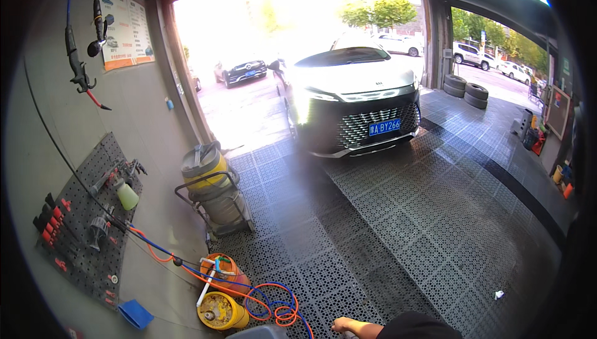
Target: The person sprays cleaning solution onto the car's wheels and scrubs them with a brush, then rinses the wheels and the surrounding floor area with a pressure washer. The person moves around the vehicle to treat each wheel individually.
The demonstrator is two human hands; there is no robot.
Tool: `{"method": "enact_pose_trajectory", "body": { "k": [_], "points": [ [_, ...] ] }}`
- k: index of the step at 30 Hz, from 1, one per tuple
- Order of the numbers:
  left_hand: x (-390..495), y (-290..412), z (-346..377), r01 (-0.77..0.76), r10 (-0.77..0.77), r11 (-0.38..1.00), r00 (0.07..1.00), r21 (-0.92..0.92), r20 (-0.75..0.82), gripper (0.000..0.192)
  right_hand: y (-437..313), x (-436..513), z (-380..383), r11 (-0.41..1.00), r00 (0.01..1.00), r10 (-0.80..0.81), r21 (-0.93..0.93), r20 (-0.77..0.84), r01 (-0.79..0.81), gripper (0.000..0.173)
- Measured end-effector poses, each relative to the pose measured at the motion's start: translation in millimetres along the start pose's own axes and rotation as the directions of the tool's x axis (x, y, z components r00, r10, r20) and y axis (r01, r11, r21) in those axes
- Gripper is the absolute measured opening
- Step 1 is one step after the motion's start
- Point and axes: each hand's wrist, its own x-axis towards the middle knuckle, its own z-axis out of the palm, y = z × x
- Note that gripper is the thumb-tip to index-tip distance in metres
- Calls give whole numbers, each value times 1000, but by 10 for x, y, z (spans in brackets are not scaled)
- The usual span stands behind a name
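Observation:
At the bottom edge, my right hand point(343, 324) reaches in from a black sleeve point(415, 326). Its fingers look curled, but the frame's edge cuts off the underside, so what it may hold is hidden. My left hand is out of view. A grey plastic lid or bin point(259, 332) and looped orange and blue hoses point(284, 313) lie left of the hand. Beyond them stand a yellow bucket point(240, 315) and an orange bucket point(238, 282) with white piping on top. A car point(322, 127) with its headlamp lit faces me in the doorway.
A wheeled wet vacuum point(223, 206) stands by the left wall. Tools and a spray bottle point(127, 195) hang on a pegboard point(88, 232); air guns point(77, 59) dangle above. Stacked tyres point(475, 95) sit at the far right. White scrap point(499, 295) lies on the grated floor point(419, 208).

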Motion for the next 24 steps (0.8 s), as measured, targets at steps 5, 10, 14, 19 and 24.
{"method": "enact_pose_trajectory", "body": {
  "k": [5, 10, 14, 19, 24],
  "points": [
    [-29, -51, -497, 61, -61, 998, 998, -29, -8, 44, 204, 49, 87, 995, 995, 97, -8, 15, -97, 57],
    [-32, -69, -309, -14, 16, 999, 998, 34, -61, 46, 155, 65, 193, 998, 998, 70, -7, 2, -70, 57],
    [30, -55, 133, 2, 2, 999, 993, 41, -115, 47, 86, 46, 232, 999, 998, 36, 3, -45, -36, 55],
    [100, -74, 462, 22, -17, 998, 997, 62, -73, 48, 104, 34, 336, 978, 996, 5, -206, -84, -22, 55],
    [74, -81, 663, 95, -84, 993, 986, 69, -143, 48, 116, 160, 520, 924, 998, -52, -378, 25, 57, 57]
  ]
}}
